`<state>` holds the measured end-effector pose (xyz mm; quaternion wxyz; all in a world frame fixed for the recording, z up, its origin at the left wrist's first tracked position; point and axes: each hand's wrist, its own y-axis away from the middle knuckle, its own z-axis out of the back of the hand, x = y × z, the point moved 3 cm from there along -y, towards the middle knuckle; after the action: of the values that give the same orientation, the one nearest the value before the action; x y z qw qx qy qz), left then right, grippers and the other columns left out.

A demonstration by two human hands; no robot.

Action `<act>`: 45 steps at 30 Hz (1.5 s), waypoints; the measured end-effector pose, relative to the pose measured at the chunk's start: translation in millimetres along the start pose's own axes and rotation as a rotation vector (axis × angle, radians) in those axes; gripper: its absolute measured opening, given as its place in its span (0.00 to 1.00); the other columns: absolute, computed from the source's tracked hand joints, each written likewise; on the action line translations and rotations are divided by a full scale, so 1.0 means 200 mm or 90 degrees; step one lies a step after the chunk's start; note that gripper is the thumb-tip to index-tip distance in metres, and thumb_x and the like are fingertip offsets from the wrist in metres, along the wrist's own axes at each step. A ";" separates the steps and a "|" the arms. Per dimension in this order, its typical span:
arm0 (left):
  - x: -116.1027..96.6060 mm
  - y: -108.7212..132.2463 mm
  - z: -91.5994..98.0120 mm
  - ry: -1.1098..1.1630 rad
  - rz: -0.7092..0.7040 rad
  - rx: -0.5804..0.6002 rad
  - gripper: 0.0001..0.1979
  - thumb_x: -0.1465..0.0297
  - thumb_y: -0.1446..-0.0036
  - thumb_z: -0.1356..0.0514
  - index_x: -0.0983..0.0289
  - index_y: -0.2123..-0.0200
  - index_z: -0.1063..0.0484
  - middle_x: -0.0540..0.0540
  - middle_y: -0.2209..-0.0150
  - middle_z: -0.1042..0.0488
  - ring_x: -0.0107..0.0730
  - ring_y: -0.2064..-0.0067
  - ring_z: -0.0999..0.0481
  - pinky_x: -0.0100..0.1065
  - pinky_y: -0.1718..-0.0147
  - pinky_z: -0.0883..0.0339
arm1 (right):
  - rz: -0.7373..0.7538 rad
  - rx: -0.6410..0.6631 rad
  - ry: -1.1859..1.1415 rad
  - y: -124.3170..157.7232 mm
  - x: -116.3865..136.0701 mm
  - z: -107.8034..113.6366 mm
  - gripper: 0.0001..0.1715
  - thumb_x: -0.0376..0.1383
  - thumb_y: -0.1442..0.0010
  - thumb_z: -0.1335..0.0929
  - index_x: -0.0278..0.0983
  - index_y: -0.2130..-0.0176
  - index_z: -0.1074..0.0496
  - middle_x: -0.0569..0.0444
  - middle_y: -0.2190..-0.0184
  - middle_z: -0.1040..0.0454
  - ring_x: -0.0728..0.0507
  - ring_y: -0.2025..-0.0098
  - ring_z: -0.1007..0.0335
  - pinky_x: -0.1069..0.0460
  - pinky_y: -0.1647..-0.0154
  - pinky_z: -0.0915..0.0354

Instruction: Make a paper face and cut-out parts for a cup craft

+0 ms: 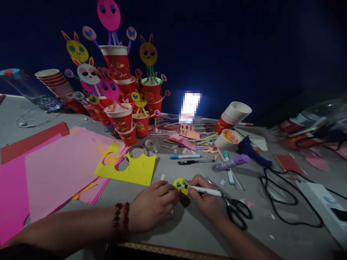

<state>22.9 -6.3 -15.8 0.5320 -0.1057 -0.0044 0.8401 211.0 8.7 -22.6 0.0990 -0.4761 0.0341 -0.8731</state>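
Note:
A small round yellow paper face with blue eye spots is at the table's front middle, just above the surface. My left hand, with beaded bracelets on its wrist, pinches the face's left edge; the thumb is mostly hidden. In my right hand is a white marker pen, its dark tip against the face near an eye. Black-handled scissors lie beside and partly behind the right hand. To the left, a yellow sheet with round cut-outs rests on the table.
Red paper cups bearing paper faces stand stacked at back left. Pink sheets cover the left side. Pens, pipe cleaners, a purple glue stick, a dark blue glue gun and a black cord lie beyond and to the right.

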 end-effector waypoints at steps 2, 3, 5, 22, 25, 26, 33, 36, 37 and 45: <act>0.00 0.00 0.00 -0.003 0.003 -0.003 0.25 0.59 0.39 0.39 0.68 0.44 0.35 0.59 0.47 0.29 0.42 0.43 0.34 0.42 0.41 0.44 | 0.001 -0.005 -0.003 0.00 0.00 0.00 0.10 0.36 0.41 0.36 0.41 0.75 0.36 0.60 0.80 0.34 0.46 0.76 0.37 0.54 0.75 0.40; 0.00 0.00 -0.01 -0.005 0.003 -0.009 0.25 0.59 0.39 0.39 0.68 0.44 0.35 0.59 0.47 0.29 0.42 0.43 0.34 0.42 0.41 0.44 | 0.001 -0.003 -0.003 -0.01 0.01 0.00 0.10 0.36 0.42 0.36 0.40 0.75 0.36 0.60 0.80 0.34 0.47 0.76 0.37 0.54 0.75 0.40; 0.00 0.00 -0.01 -0.007 0.001 -0.017 0.26 0.59 0.39 0.39 0.69 0.44 0.35 0.59 0.47 0.29 0.42 0.44 0.34 0.42 0.42 0.43 | 0.001 0.009 0.001 -0.01 0.01 0.00 0.10 0.35 0.42 0.36 0.40 0.76 0.36 0.60 0.80 0.34 0.47 0.76 0.37 0.54 0.75 0.40; 0.01 0.01 -0.04 0.033 0.015 -0.048 0.24 0.62 0.38 0.39 0.66 0.43 0.36 0.58 0.46 0.29 0.41 0.43 0.33 0.42 0.41 0.43 | -0.140 -0.221 -0.282 0.02 -0.12 0.03 0.07 0.38 0.41 0.32 0.40 0.69 0.34 0.62 0.80 0.32 0.48 0.78 0.38 0.54 0.78 0.44; 0.01 0.01 -0.03 0.037 0.017 -0.051 0.25 0.61 0.40 0.38 0.67 0.43 0.36 0.58 0.46 0.29 0.42 0.43 0.33 0.43 0.42 0.41 | -0.133 -0.222 -0.293 0.01 -0.10 0.05 0.07 0.39 0.42 0.31 0.39 0.69 0.33 0.61 0.81 0.31 0.48 0.79 0.38 0.54 0.79 0.45; 0.01 0.01 -0.03 0.037 0.018 -0.051 0.25 0.61 0.40 0.38 0.67 0.44 0.36 0.59 0.47 0.29 0.42 0.44 0.33 0.43 0.42 0.41 | -0.130 -0.223 -0.295 0.01 -0.10 0.05 0.07 0.39 0.42 0.31 0.39 0.69 0.33 0.61 0.81 0.31 0.49 0.79 0.39 0.55 0.79 0.45; 0.01 0.01 -0.03 0.079 0.040 -0.052 0.25 0.61 0.42 0.36 0.65 0.44 0.35 0.59 0.47 0.29 0.45 0.44 0.33 0.46 0.42 0.40 | -0.081 -0.240 -0.336 0.00 -0.08 0.07 0.08 0.39 0.44 0.30 0.40 0.68 0.33 0.62 0.82 0.31 0.49 0.81 0.39 0.56 0.81 0.43; 0.01 0.01 -0.02 0.122 0.058 -0.099 0.20 0.65 0.41 0.36 0.64 0.48 0.34 0.58 0.48 0.29 0.43 0.45 0.34 0.44 0.44 0.39 | -0.042 -0.218 -0.329 0.02 -0.08 0.09 0.07 0.38 0.43 0.30 0.40 0.69 0.33 0.62 0.82 0.32 0.49 0.80 0.38 0.55 0.80 0.41; 0.02 0.02 -0.02 0.138 0.064 -0.120 0.16 0.67 0.41 0.37 0.64 0.50 0.33 0.58 0.50 0.29 0.42 0.46 0.33 0.43 0.44 0.38 | -0.023 -0.206 -0.323 0.02 -0.07 0.10 0.07 0.37 0.43 0.30 0.40 0.70 0.32 0.62 0.81 0.32 0.49 0.80 0.38 0.55 0.79 0.41; 0.06 0.02 -0.02 0.125 0.133 -0.206 0.08 0.68 0.37 0.41 0.64 0.69 0.36 0.54 0.68 0.30 0.37 0.64 0.34 0.37 0.62 0.38 | 0.184 -0.040 -0.216 0.09 0.07 0.11 0.08 0.28 0.47 0.30 0.40 0.72 0.30 0.58 0.77 0.27 0.47 0.76 0.31 0.54 0.74 0.35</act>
<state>15.3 1.7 -22.2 0.4160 -0.2712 -0.0762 0.8646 224.3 -12.0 -1.4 0.2125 -0.6092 0.1123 -0.7557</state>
